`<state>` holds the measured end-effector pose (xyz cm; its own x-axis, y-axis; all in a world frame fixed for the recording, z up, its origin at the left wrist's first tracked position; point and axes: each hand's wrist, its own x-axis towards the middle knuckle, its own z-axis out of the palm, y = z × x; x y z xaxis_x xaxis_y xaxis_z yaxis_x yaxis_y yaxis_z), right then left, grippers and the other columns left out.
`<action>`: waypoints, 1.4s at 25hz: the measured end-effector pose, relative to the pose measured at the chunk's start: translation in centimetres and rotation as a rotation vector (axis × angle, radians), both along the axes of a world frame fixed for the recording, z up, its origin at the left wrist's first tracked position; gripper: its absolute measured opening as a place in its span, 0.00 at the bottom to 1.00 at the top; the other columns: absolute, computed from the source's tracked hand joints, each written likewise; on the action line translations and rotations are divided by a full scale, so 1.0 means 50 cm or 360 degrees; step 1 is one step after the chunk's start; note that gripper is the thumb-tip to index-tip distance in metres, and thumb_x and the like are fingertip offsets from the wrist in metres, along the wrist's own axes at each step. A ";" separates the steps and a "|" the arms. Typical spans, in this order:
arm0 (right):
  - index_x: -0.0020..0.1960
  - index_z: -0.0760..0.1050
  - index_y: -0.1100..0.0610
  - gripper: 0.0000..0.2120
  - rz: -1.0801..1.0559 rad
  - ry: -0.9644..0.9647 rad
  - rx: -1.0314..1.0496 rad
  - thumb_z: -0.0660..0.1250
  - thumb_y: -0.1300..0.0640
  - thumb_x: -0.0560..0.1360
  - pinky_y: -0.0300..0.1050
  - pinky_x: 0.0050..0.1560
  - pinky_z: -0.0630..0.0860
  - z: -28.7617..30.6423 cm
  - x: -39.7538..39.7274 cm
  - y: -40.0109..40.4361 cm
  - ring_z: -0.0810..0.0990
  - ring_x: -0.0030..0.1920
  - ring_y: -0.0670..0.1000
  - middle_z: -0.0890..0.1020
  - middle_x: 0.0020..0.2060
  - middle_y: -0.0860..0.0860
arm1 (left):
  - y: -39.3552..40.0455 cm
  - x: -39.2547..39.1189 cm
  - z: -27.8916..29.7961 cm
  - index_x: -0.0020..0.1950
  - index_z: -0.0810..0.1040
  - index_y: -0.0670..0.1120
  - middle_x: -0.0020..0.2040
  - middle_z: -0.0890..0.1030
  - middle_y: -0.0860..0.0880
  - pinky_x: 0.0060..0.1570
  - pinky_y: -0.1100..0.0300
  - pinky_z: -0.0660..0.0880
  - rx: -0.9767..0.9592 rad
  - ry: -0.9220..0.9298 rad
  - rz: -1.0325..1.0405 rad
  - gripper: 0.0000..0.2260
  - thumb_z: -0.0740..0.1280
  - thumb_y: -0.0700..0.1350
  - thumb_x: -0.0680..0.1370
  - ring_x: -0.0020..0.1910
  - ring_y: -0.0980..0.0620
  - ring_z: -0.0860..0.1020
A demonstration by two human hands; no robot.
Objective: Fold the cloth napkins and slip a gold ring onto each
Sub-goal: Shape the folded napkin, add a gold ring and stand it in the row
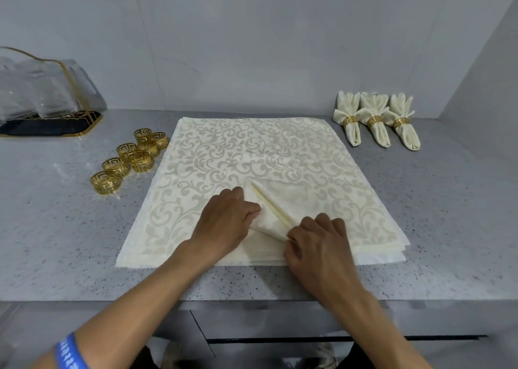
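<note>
Napkin (pixel 276 208) at the middle of the counter, the top cream damask sheet of a flat stack (pixel 224 155), its near corner turned back over itself into a narrow pointed pleat that runs diagonally toward the far left. The left hand (pixel 227 218) lies on the fold's left side with fingers curled, gripping the turned-back cloth. The right hand (pixel 319 245) pinches the fold's near end between curled fingers and thumb, just at the stack's front edge.

The stack's pinked front edge sits close to the counter's (pixel 56 242) front lip, with only a thin band of speckled grey stone before the drop; its left and right edges each have open stone beside them, wider on the left near side. Its far edge stops short of the grey wall (pixel 252 46).

To the left, close to the stack's far left edge, a cluster of gold rings (pixel 131 158) with a key-pattern cutout stands on the stone, the nearest ones almost touching the cloth. Further left and back, a clear gold-rimmed holder (pixel 42 88) sits on a dark tray (pixel 50 124). At the far right, well apart from the stack, three finished napkins (pixel 375 121) lie side by side, each cinched in a gold ring. A blue wristband (pixel 70 352) circles the left forearm.
</note>
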<state>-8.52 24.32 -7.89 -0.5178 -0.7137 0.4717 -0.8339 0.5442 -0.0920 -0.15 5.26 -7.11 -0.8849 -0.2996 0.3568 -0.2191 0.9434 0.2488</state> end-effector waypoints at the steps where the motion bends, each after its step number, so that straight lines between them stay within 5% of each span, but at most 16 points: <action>1: 0.40 0.80 0.53 0.06 0.0028 -0.0034 -0.0030 0.64 0.57 0.69 0.48 0.42 0.67 0.004 0.025 -0.007 0.72 0.37 0.52 0.77 0.31 0.47 | -0.001 -0.007 0.010 0.55 0.84 0.52 0.41 0.70 0.51 0.39 0.59 0.62 0.0002 -0.0135 -0.0058 0.11 0.61 0.50 0.82 0.42 0.52 0.69; 5: 0.48 0.76 0.52 0.09 0.0153 -0.0416 -0.0200 0.68 0.60 0.69 0.48 0.40 0.70 0.016 0.150 -0.077 0.74 0.34 0.50 0.79 0.32 0.45 | -0.021 -0.029 0.071 0.56 0.83 0.51 0.43 0.72 0.57 0.43 0.59 0.71 0.0071 -0.0574 -0.0285 0.12 0.60 0.48 0.82 0.45 0.55 0.73; 8: 0.44 0.75 0.52 0.07 0.0361 -0.0653 -0.0216 0.59 0.55 0.74 0.45 0.41 0.68 0.022 0.182 -0.113 0.74 0.34 0.50 0.80 0.33 0.46 | -0.027 -0.022 0.078 0.58 0.82 0.48 0.48 0.81 0.53 0.52 0.55 0.75 0.0421 -0.0753 -0.0346 0.12 0.59 0.47 0.82 0.48 0.52 0.79; 10: 0.43 0.77 0.52 0.08 0.0530 -0.0707 -0.0196 0.58 0.55 0.72 0.48 0.41 0.72 0.023 0.140 -0.072 0.75 0.36 0.51 0.81 0.36 0.47 | -0.011 -0.004 0.056 0.51 0.78 0.42 0.45 0.80 0.45 0.48 0.51 0.74 0.0609 -0.0650 -0.0329 0.15 0.58 0.51 0.82 0.44 0.46 0.78; 12: 0.49 0.79 0.51 0.11 0.0590 -0.0564 -0.0131 0.60 0.56 0.70 0.50 0.43 0.74 0.027 0.073 -0.004 0.78 0.41 0.50 0.83 0.42 0.46 | 0.019 0.017 0.015 0.50 0.75 0.42 0.43 0.75 0.46 0.44 0.54 0.71 0.0548 -0.0452 -0.0240 0.17 0.57 0.54 0.83 0.41 0.47 0.74; 17: 0.62 0.76 0.46 0.22 0.0727 -0.0385 0.0539 0.60 0.51 0.69 0.42 0.52 0.75 0.039 -0.044 0.068 0.77 0.54 0.45 0.78 0.60 0.41 | 0.058 0.037 -0.048 0.67 0.74 0.45 0.51 0.73 0.49 0.48 0.53 0.74 -0.0023 -0.0122 -0.0005 0.25 0.50 0.56 0.80 0.45 0.49 0.72; 20: 0.52 0.80 0.48 0.16 0.0753 -0.0148 0.0609 0.57 0.52 0.70 0.43 0.45 0.74 0.043 -0.043 0.047 0.77 0.42 0.46 0.81 0.48 0.43 | 0.061 0.036 -0.043 0.67 0.73 0.46 0.50 0.75 0.49 0.44 0.52 0.75 -0.0056 -0.0024 0.0008 0.20 0.52 0.54 0.81 0.43 0.48 0.74; 23: 0.47 0.81 0.51 0.15 0.0777 -0.0282 0.0495 0.55 0.53 0.73 0.45 0.41 0.73 0.070 -0.044 0.014 0.75 0.35 0.47 0.81 0.37 0.45 | 0.063 0.045 -0.038 0.60 0.73 0.49 0.49 0.74 0.50 0.44 0.52 0.74 0.0035 0.0023 -0.0070 0.09 0.60 0.44 0.81 0.41 0.49 0.73; 28: 0.55 0.73 0.50 0.06 0.0579 -0.0751 0.0265 0.65 0.57 0.78 0.45 0.38 0.72 0.071 -0.076 -0.052 0.74 0.34 0.48 0.78 0.35 0.50 | 0.035 0.051 0.000 0.52 0.78 0.48 0.47 0.76 0.53 0.46 0.59 0.71 0.0479 -0.0085 -0.0212 0.10 0.58 0.47 0.83 0.45 0.55 0.74; 32: 0.50 0.71 0.47 0.09 0.0404 -0.0985 -0.0103 0.71 0.55 0.75 0.38 0.39 0.71 0.035 -0.073 -0.056 0.75 0.36 0.47 0.77 0.36 0.47 | 0.031 0.064 0.003 0.58 0.73 0.53 0.47 0.75 0.56 0.44 0.64 0.70 0.0301 -0.0083 -0.0330 0.08 0.62 0.53 0.81 0.45 0.56 0.73; 35: 0.47 0.71 0.48 0.11 0.0299 -0.1016 -0.0299 0.74 0.55 0.73 0.38 0.38 0.71 0.019 -0.064 -0.067 0.76 0.36 0.47 0.78 0.35 0.48 | 0.027 0.066 -0.009 0.57 0.79 0.54 0.48 0.74 0.58 0.43 0.71 0.65 0.0312 -0.0044 -0.0316 0.08 0.64 0.51 0.81 0.45 0.59 0.72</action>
